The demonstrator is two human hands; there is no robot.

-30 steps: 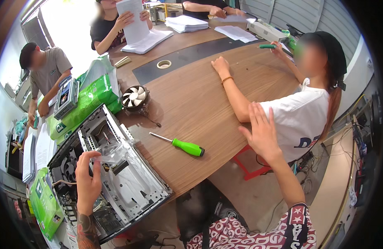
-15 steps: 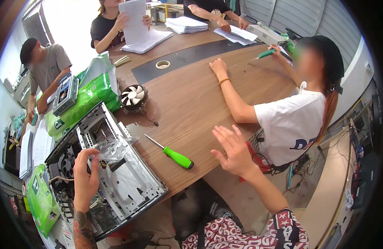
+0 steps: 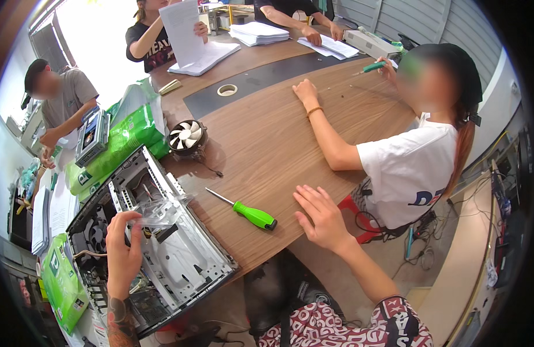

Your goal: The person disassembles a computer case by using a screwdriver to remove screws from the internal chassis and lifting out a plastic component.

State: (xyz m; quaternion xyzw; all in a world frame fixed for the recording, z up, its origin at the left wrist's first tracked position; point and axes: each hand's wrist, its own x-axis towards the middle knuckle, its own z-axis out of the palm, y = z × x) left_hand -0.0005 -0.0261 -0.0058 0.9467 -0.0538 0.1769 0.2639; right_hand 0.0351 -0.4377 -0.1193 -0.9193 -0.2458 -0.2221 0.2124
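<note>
My left hand (image 3: 123, 251) is over the open computer case (image 3: 189, 254), its thumb and fingers pinching a clear plastic bag (image 3: 163, 215). The bag hangs over the metal frame and drive bay; whether anything is inside it I cannot make out. My right hand (image 3: 325, 222) is at the table's near edge, fingers stretched out and holding nothing. Between my hands lies a screwdriver (image 3: 252, 214) with a bright green handle, its shaft pointing toward the far left. A CPU cooler (image 3: 187, 139) with a white-bladed fan stands beyond the case, its cable trailing on the table.
An optical drive (image 3: 93, 136) rests on a green package (image 3: 128, 136) at the left. A tape roll (image 3: 227, 90) and paper stacks (image 3: 259, 33) lie farther back. At the right, a person (image 3: 406, 156) holds a green-handled tool (image 3: 372, 67). Other people handle papers across the wooden table (image 3: 273, 127).
My right hand has lowered slightly toward the table edge. My left hand still pinches the plastic bag over the case. The person at the right has shifted the green tool slightly.
</note>
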